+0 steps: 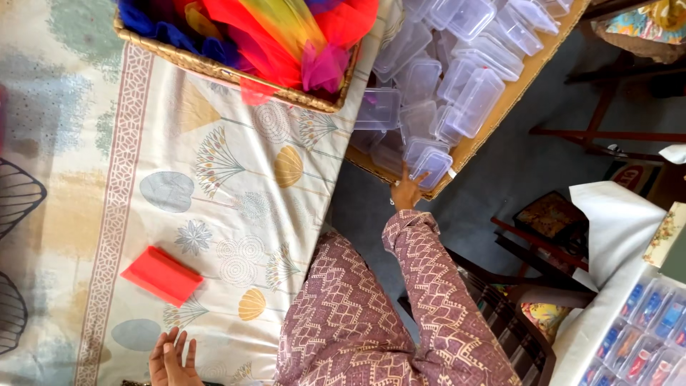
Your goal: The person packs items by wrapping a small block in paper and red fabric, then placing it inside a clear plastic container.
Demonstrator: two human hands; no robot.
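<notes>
Right hand [407,191] reaches away from the body, fingers spread, fingertips touching a clear plastic container [431,166] at the near corner of a cardboard box [477,145]; grip apart, nothing clamped yet. Left hand [171,359] lies flat and open on the patterned sheet [221,193], fingers loosely apart, holding nothing.

Box is heaped with many more clear lidded containers [464,71], stacked unevenly and leaning toward the corner the hand touches. Folded red cloth [162,274] lies on the sheet, near the left hand but apart from it. Wicker basket [221,68] of bright coloured fabric stands at the sheet's far end, just beside the box.

Risks, as judged: the touched container sits low in the heap, so pulling it could loosen those resting above and tip them over the box edge onto the grey floor [500,179]. Smooth plastic taken by fingertips alone may slip. Arm is stretched; the hold will be weak.
</notes>
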